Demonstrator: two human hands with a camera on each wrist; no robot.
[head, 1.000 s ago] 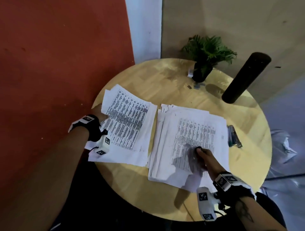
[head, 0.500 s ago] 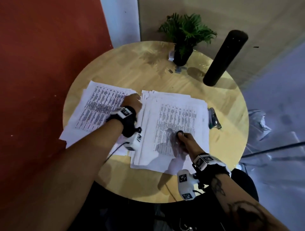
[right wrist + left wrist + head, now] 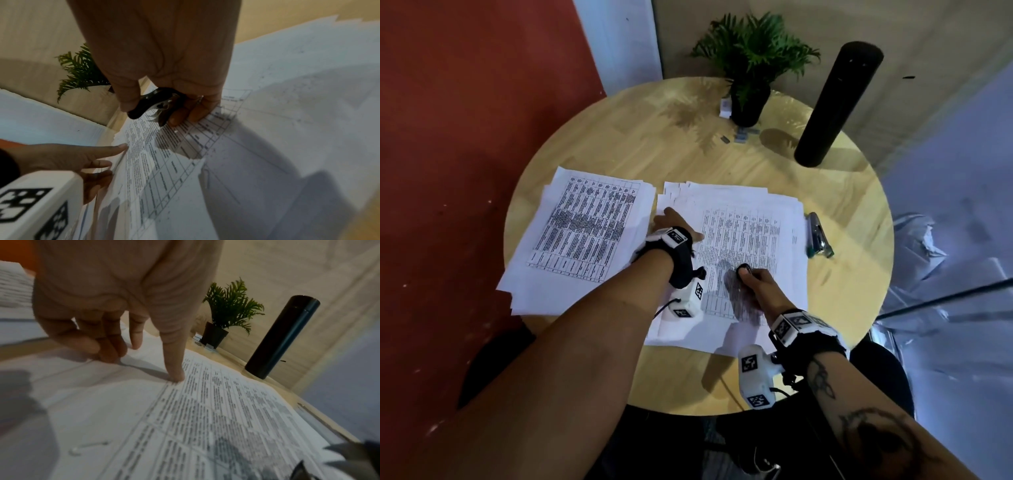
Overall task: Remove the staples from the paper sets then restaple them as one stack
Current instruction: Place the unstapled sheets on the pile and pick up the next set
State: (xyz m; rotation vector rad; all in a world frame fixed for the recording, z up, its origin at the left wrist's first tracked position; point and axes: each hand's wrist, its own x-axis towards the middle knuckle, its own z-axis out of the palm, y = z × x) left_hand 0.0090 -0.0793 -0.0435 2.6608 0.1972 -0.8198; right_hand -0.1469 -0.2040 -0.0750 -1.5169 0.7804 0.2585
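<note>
My left hand [image 3: 671, 222] flat, fingers spread, pressing the middle paper stack [image 3: 753, 219] | my right hand [image 3: 756, 284] clamped round the staple remover [image 3: 152, 104] | stapler [image 3: 818, 236] frame right

Two paper piles lay side by side on the round wooden tabletop [image 3: 619, 144].
The left stack of printed white sheets [image 3: 585, 236] sat just beside the right stack of printed white sheets [image 3: 756, 219]; both hands, left [image 3: 671, 222] and right [image 3: 753, 279], rested on the right stack. The slim metal stapler [image 3: 818, 236] lay right of it. Behind stood the potted green fern [image 3: 751, 78], with the tall black cylinder [image 3: 835, 106] to its right.
</note>
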